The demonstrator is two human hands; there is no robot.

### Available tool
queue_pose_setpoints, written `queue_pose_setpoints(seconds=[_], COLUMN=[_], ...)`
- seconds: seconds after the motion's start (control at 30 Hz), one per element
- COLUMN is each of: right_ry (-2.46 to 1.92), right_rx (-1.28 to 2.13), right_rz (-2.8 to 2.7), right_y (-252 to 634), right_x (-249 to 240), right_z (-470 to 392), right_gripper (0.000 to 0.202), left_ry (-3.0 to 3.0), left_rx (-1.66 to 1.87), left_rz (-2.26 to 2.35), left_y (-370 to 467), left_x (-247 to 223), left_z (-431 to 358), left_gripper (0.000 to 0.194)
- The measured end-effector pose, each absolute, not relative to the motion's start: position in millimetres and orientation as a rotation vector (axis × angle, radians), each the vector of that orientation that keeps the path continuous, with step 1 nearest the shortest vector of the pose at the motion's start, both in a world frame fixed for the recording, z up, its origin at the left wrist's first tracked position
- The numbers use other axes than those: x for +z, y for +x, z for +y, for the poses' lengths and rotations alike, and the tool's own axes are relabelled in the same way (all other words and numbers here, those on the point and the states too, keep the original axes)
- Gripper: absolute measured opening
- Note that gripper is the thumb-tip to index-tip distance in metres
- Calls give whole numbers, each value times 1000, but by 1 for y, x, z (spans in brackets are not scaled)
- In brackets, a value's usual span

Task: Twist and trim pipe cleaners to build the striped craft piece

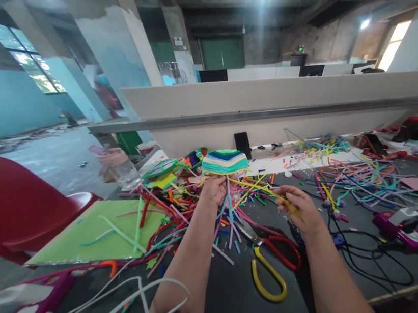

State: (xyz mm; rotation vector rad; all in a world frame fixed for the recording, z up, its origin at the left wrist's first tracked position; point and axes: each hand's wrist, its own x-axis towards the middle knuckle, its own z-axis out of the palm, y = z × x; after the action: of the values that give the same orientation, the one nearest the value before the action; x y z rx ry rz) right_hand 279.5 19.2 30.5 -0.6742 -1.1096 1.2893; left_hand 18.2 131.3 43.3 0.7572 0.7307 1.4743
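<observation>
My left hand (214, 190) is closed on the lower edge of a striped pipe-cleaner piece (225, 164) in blue, white, green and yellow bands. A yellow pipe cleaner (257, 187) stretches from that edge across to my right hand (298, 208), whose fingers are pinched around it. Pink and light-blue pipe-cleaner ends (230, 208) hang below my left hand. Between my forearms lies a pair of scissors (258, 241) with one red and one yellow handle loop. My fingers hide part of the striped piece's edge.
Loose pipe cleaners (349, 175) and cut bits cover much of the dark table. A green sheet (106, 233) lies at left, near a red chair (13, 208). A purple power strip (401, 230) with black cables sits at right. A phone (242, 144) leans against the partition (196, 137).
</observation>
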Motion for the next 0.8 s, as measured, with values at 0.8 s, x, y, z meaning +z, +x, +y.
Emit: queue_pose_setpoints(seconds=[0.8], right_ry=[-943], right_rx=[212], right_rz=[-1517], right_y=[255], right_x=[17], right_z=[23], right_gripper=[23], left_ry=[987], left_rx=[1156], left_rz=[742], left_y=[69], left_x=[43], left_z=[104], left_gripper=[39])
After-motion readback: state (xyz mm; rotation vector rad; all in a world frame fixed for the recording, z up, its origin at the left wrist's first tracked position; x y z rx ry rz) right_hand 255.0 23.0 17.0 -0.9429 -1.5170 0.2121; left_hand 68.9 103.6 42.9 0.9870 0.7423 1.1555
